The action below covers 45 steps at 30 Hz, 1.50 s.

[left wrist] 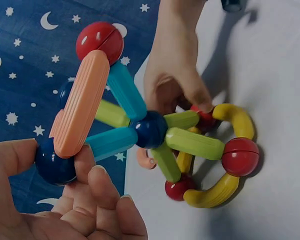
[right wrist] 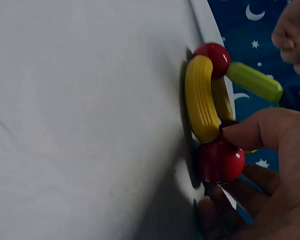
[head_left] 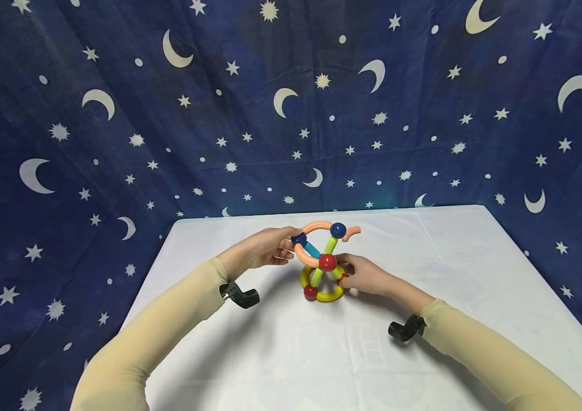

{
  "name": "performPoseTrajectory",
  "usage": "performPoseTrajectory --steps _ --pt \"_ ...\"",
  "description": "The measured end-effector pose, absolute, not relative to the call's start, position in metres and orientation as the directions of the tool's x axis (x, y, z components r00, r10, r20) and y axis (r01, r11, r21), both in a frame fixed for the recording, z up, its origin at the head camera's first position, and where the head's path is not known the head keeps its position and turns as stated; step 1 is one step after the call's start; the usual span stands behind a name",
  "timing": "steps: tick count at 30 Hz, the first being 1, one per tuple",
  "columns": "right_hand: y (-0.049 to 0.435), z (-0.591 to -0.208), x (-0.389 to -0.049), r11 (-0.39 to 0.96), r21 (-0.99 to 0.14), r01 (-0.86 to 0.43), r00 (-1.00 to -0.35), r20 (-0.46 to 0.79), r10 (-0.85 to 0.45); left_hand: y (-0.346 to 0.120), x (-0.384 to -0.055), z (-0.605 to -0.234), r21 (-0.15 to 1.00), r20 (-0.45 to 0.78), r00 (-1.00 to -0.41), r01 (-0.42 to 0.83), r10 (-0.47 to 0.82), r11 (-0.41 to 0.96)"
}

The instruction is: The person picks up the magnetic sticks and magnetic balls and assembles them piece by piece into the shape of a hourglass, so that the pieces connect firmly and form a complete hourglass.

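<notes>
A magnetic stick-and-ball structure stands on the table. Its base ring joins yellow curved rods point(left wrist: 210, 192) with red balls. From there green rods point(left wrist: 195, 143) rise to a central blue ball point(left wrist: 150, 129), with blue rods point(left wrist: 112, 142) and another green rod spreading above it. Peach curved rods point(left wrist: 82, 102) link the upper balls, among them a red ball point(head_left: 327, 262). My left hand point(head_left: 265, 248) pinches the blue ball point(left wrist: 55, 162) at the upper left between thumb and fingers. Low on the right, my right hand point(head_left: 368, 275) grips a red base ball point(right wrist: 221, 162).
A peach curved rod point(head_left: 351, 233) shows just behind the structure, by the upper blue ball; whether it touches is unclear. A white cloth covers the table point(head_left: 291, 354). Behind it hangs a dark blue curtain point(head_left: 270, 154) with moons and stars.
</notes>
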State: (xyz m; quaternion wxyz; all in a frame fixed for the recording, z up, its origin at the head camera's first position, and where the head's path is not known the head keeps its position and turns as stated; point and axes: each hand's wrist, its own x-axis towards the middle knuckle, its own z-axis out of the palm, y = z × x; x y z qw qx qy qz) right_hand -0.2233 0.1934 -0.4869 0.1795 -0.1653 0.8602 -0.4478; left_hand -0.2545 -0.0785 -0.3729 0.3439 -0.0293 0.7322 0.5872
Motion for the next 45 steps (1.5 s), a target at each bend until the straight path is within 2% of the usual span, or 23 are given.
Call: performPoseTrajectory --steps 14,19,23,27,33,36,39,45 --pt "0.195 -0.484 -0.238 0.549 -0.826 -0.130 -0.842 -0.201 -0.501 -0.083 -0.245 -0.376 0.851 -0.521 -0.781 -0.444 0.346 0.280" --pt "0.206 -0.478 -0.249 0.552 -0.819 -0.155 -0.859 -0.163 -0.484 -0.084 -0.244 -0.376 0.856 -0.514 -0.788 -0.443 0.339 0.267" --pt "0.218 -0.474 -0.260 0.562 -0.808 -0.177 -0.903 -0.093 -0.419 -0.083 -0.244 -0.377 0.857 -0.512 -0.792 -0.446 0.333 0.259" --pt "0.229 -0.475 -0.271 0.601 -0.787 -0.142 -0.951 -0.059 -0.303 -0.083 -0.244 -0.378 0.857 -0.513 -0.792 -0.449 0.331 0.253" --pt "0.237 -0.481 -0.285 0.667 -0.738 -0.103 -0.987 -0.008 -0.162 -0.082 -0.244 -0.378 0.859 -0.511 -0.789 -0.448 0.341 0.250" --pt "0.236 -0.484 -0.290 0.723 -0.681 -0.118 -0.991 0.036 -0.128 -0.082 -0.245 -0.378 0.858 -0.512 -0.788 -0.452 0.342 0.243" --pt "0.234 -0.487 -0.296 0.798 -0.579 -0.170 -0.985 0.090 -0.144 -0.082 -0.245 -0.379 0.858 -0.513 -0.788 -0.454 0.341 0.240" --pt "0.233 -0.495 -0.303 0.868 -0.399 -0.297 -0.955 0.106 -0.278 -0.082 -0.244 -0.379 0.858 -0.512 -0.790 -0.456 0.338 0.236"
